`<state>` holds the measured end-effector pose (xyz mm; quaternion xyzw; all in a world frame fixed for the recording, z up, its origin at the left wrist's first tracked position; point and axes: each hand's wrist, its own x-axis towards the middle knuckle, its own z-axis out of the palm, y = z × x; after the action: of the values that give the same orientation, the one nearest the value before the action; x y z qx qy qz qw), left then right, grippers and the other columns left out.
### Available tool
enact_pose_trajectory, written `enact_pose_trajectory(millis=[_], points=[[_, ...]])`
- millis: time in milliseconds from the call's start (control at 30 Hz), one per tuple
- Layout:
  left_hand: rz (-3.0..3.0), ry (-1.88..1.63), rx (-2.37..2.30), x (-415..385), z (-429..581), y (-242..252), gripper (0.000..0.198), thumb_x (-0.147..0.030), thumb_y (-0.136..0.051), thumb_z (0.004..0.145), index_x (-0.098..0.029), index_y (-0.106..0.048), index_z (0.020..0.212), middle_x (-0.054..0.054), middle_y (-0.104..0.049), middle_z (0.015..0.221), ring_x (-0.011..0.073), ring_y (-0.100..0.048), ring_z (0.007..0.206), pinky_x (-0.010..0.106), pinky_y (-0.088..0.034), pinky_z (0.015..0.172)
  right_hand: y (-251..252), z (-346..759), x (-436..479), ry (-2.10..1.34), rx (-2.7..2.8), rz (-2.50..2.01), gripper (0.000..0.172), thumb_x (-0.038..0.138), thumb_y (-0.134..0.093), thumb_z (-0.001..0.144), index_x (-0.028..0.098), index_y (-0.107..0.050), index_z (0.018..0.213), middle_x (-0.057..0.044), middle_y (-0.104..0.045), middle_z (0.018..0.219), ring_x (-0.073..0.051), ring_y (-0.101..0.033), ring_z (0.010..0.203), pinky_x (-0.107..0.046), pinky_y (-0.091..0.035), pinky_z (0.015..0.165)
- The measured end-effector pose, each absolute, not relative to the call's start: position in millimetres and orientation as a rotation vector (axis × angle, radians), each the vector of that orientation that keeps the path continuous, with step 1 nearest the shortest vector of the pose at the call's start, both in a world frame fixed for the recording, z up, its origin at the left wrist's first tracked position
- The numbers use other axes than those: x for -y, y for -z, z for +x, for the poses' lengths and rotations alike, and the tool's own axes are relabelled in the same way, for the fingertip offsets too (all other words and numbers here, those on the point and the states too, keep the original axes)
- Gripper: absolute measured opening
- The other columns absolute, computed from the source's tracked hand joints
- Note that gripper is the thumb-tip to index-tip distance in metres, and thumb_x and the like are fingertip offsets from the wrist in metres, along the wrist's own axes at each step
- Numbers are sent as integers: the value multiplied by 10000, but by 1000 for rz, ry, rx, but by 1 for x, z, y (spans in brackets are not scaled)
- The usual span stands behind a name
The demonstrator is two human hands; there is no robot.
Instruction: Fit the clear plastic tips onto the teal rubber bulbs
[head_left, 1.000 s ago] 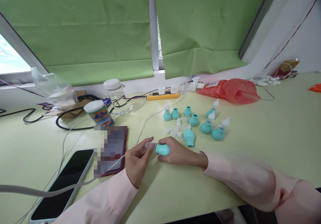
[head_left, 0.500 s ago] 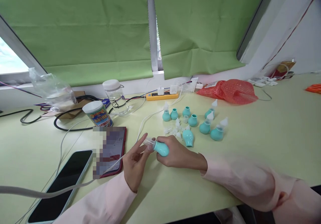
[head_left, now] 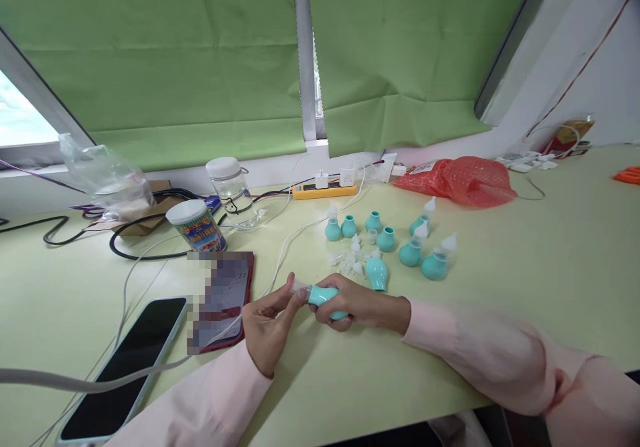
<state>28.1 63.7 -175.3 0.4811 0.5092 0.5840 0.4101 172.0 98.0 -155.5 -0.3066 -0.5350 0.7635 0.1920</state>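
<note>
The left hand (head_left: 267, 323) pinches a clear tip (head_left: 299, 286); the right hand (head_left: 354, 300) curls around a glossy teal bulb (head_left: 322, 295), lower centre.

The sideways turquoise bulb (head_left: 321, 294) meets a clear piece (head_left: 299, 287).

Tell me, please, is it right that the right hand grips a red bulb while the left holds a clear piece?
The colour is wrong: the head view shows the right hand gripping a teal bulb; the left hand holds a clear piece.
</note>
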Motion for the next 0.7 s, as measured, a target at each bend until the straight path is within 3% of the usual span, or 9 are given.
enact_pose_trajectory(millis=[300,500,567,700], points=[[1195,-1453,-1266,-63,26,170,371,-263,-682,581,-97,-645,910,43,-692,761,159,-617,618,262,-507,672,155,173,-99,-2540,1213,-673,84,85,-442,581,149,-408,623,81,-378,441,9,-218,301,-159,-109,334],[1247,-1461,-1192,-65,23,174,315,-237,-673,600,-128,-657,895,36,-694,751,177,-620,689,281,-487,740,156,175,-102,-2781,1084,-491,98,119,-449,572,155,-410,654,83,-414,447,3,-226,259,-154,-139,307],[1268,-1454,-1148,-65,24,175,318,-228,-662,617,-123,-648,917,46,-692,763,191,-616,748,289,-474,767,155,173,-99,-2727,1094,-554,79,132,-447,580,153,-401,641,76,-423,452,-1,-250,268,-152,-155,311],[1255,-1347,-973,-66,29,174,508,-217,-632,655,-124,-495,1135,55,-677,801,197,-601,810,312,-460,770,152,169,-91,-2343,1238,-744,92,180,-484,614,157,-408,660,58,-454,518,-17,-340,321,-151,-217,334]])
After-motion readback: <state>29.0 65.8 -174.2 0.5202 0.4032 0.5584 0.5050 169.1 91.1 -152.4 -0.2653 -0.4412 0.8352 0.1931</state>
